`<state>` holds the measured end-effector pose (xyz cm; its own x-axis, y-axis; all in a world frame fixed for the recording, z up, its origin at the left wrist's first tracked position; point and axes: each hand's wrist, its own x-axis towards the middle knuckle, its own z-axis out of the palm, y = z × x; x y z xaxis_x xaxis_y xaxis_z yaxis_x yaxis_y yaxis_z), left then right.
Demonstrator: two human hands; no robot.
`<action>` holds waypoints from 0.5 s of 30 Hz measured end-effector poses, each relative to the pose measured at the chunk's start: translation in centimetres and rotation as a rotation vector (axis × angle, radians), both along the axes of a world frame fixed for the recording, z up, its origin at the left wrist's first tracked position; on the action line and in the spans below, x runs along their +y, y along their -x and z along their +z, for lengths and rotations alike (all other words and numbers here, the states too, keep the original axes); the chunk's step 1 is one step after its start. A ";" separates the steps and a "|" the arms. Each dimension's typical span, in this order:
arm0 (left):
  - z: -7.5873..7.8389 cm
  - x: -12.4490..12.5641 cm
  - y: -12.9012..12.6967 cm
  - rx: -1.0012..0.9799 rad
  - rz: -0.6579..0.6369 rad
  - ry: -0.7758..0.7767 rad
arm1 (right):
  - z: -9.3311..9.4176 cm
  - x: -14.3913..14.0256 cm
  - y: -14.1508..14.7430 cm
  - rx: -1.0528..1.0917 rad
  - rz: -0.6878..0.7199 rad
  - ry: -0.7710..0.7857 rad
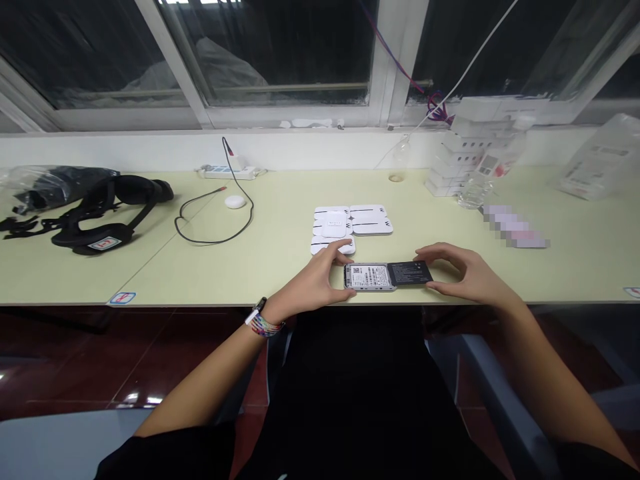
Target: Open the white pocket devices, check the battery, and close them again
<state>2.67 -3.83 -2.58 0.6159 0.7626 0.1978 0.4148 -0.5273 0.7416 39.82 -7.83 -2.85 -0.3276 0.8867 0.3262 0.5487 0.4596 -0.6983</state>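
Note:
At the table's near edge, a flat grey electronic device (370, 277) lies with its inside face up, showing a white printed label with a square code. My left hand (315, 277) grips its left end between thumb and fingers. A black battery (410, 273) with fine print lies against the device's right side, its left edge meeting the device. My right hand (465, 273) pinches the battery's right end. Just beyond the left hand are several white flat rounded pieces (373, 220) with black lines and letters, and a smaller white piece (335, 224) rests on top of them.
A black headset (113, 213) lies at the left, near a dark cable (215, 241), a round white object (235, 201) and a power strip (227, 173). To the right stand stacked white boxes (453, 160), a clear bottle (477, 190) and a plastic bag (597, 160).

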 end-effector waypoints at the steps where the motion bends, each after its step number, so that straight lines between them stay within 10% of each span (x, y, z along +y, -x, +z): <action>1: 0.0 0.0 0.0 0.002 0.000 0.003 | 0.0 0.0 0.0 0.003 0.000 0.001; 15: 0.0 0.0 0.1 0.024 0.003 -0.010 | -0.4 0.0 -0.2 0.003 0.004 -0.015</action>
